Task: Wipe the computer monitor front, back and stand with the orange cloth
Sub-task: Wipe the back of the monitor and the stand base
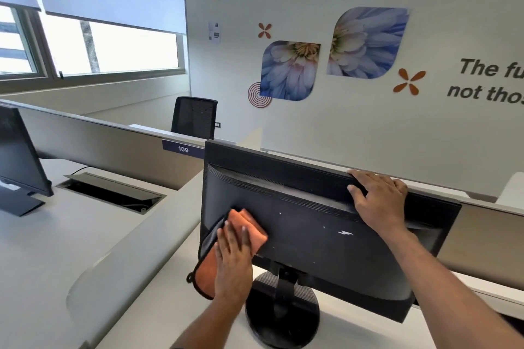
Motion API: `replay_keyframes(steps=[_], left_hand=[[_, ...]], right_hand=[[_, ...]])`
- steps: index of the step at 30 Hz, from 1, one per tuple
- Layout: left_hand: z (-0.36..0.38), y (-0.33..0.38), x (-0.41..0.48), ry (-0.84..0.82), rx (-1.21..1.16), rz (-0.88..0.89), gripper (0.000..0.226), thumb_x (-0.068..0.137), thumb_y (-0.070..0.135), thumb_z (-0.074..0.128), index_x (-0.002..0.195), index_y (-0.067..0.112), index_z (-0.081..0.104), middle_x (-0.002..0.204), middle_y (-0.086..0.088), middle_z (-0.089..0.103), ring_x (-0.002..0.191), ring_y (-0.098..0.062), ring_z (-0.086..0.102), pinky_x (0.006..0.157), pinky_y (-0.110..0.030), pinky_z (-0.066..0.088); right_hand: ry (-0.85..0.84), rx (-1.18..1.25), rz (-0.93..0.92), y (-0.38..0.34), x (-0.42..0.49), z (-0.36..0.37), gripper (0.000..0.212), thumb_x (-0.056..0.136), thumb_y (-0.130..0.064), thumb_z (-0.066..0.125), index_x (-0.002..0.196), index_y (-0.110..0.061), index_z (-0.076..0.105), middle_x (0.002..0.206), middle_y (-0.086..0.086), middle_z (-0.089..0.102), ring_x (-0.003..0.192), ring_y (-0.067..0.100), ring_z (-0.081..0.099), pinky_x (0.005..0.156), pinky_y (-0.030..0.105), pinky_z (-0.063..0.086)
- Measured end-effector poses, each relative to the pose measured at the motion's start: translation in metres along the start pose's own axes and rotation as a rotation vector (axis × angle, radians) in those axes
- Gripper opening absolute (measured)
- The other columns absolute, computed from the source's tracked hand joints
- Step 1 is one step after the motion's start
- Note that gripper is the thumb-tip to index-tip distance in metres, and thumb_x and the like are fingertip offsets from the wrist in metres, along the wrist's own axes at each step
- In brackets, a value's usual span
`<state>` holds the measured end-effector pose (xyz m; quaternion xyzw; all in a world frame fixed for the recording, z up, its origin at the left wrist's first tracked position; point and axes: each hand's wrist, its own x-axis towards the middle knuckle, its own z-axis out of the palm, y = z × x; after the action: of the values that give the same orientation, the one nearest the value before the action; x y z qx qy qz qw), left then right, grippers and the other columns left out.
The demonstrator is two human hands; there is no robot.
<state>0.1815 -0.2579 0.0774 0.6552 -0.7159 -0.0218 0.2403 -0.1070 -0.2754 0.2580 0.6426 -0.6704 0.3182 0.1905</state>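
Note:
The black computer monitor (312, 224) stands on the white desk with its back panel turned toward me. Its round black stand (280, 312) sits under it. My left hand (234, 258) lies flat on the folded orange cloth (249, 224) and presses it against the lower left part of the back panel; one end of the cloth hangs down past the monitor's left edge. My right hand (378, 201) grips the monitor's top edge, fingers curled over it. The screen side is hidden.
A second black monitor (17, 156) stands at the far left on the desk (85, 235). An open cable tray (110, 193) is cut into the desktop. A grey partition (113, 150) marked 109 runs behind, with a black chair (194, 117) beyond.

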Motion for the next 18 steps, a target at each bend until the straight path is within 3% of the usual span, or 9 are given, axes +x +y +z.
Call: replay_keyframes(steps=[2,3,7,10,12,14,15,17,18], left_hand=[[-0.009,0.011,0.001,-0.034,-0.132,-0.154,0.102,0.089,0.009,0.049,0.138,0.006,-0.041,0.149,-0.030,-0.030,0.142,-0.051,-0.012,0.119,-0.054,0.011],[-0.013,0.021,0.003,-0.037,-0.215,-0.233,0.104,0.088,0.009,0.050,0.135,0.002,-0.043,0.146,-0.032,-0.034,0.142,-0.051,-0.016,0.120,-0.051,0.005],[-0.016,0.082,0.010,-0.117,-0.383,-0.445,0.115,0.070,0.016,0.062,0.135,-0.010,-0.030,0.144,-0.049,-0.012,0.140,-0.058,-0.007,0.118,-0.046,-0.003],[-0.010,0.121,-0.011,-0.187,-0.321,-0.265,0.112,0.077,0.018,0.058,0.137,-0.012,-0.031,0.142,-0.046,-0.026,0.138,-0.059,-0.012,0.112,-0.049,-0.009],[0.005,0.128,-0.030,-0.229,-0.230,-0.083,0.119,0.076,0.021,0.066,0.142,-0.001,-0.030,0.146,-0.037,-0.027,0.139,-0.057,0.005,0.111,-0.052,0.008],[0.032,0.116,-0.049,-0.327,-0.122,0.089,0.114,0.063,0.026,0.078,0.152,0.003,0.011,0.150,-0.033,0.005,0.127,-0.055,0.041,0.099,-0.057,0.037],[0.046,0.104,-0.058,-0.355,-0.048,0.167,0.095,0.065,0.027,0.075,0.147,0.005,0.030,0.149,-0.031,0.014,0.122,-0.053,0.049,0.094,-0.058,0.043],[0.064,0.078,-0.071,-0.317,0.186,0.326,0.062,0.077,0.030,0.057,0.136,0.016,0.047,0.152,-0.027,0.014,0.122,-0.051,0.050,0.096,-0.057,0.043],[0.070,0.066,-0.073,-0.311,0.252,0.405,0.059,0.078,0.032,0.057,0.136,0.019,0.049,0.154,-0.024,0.013,0.126,-0.050,0.047,0.099,-0.057,0.041]], right_hand=[[0.005,-0.006,-0.002,-0.002,0.000,0.000,0.041,0.083,-0.043,0.046,0.117,-0.033,0.066,0.116,-0.011,0.069,0.109,0.021,0.059,0.092,0.035,0.023],[0.006,-0.010,-0.003,-0.004,0.000,0.000,0.040,0.083,-0.042,0.046,0.116,-0.033,0.066,0.115,-0.011,0.069,0.108,0.022,0.060,0.091,0.036,0.024],[0.012,-0.016,0.003,-0.004,-0.001,-0.001,0.040,0.083,-0.042,0.046,0.116,-0.034,0.066,0.115,-0.011,0.069,0.108,0.022,0.060,0.092,0.036,0.024],[0.008,-0.007,0.009,-0.001,-0.002,-0.001,0.040,0.083,-0.043,0.046,0.117,-0.034,0.066,0.115,-0.011,0.069,0.109,0.022,0.059,0.092,0.036,0.022],[0.003,-0.008,0.006,-0.001,-0.001,-0.001,0.040,0.083,-0.043,0.046,0.117,-0.034,0.066,0.115,-0.010,0.069,0.109,0.022,0.059,0.092,0.036,0.023],[-0.003,-0.009,0.004,-0.001,0.000,0.000,0.040,0.083,-0.043,0.046,0.117,-0.035,0.065,0.115,-0.011,0.069,0.108,0.022,0.058,0.092,0.037,0.024],[-0.002,-0.008,0.002,-0.002,0.000,0.000,0.040,0.083,-0.043,0.046,0.117,-0.035,0.065,0.115,-0.011,0.069,0.108,0.022,0.058,0.092,0.037,0.024],[0.008,-0.005,0.000,-0.002,-0.001,0.000,0.039,0.083,-0.042,0.047,0.116,-0.034,0.066,0.114,-0.011,0.069,0.107,0.022,0.059,0.092,0.036,0.023],[0.016,-0.005,-0.004,-0.002,-0.001,0.000,0.039,0.083,-0.042,0.048,0.116,-0.034,0.066,0.114,-0.011,0.069,0.107,0.022,0.059,0.092,0.036,0.023]])
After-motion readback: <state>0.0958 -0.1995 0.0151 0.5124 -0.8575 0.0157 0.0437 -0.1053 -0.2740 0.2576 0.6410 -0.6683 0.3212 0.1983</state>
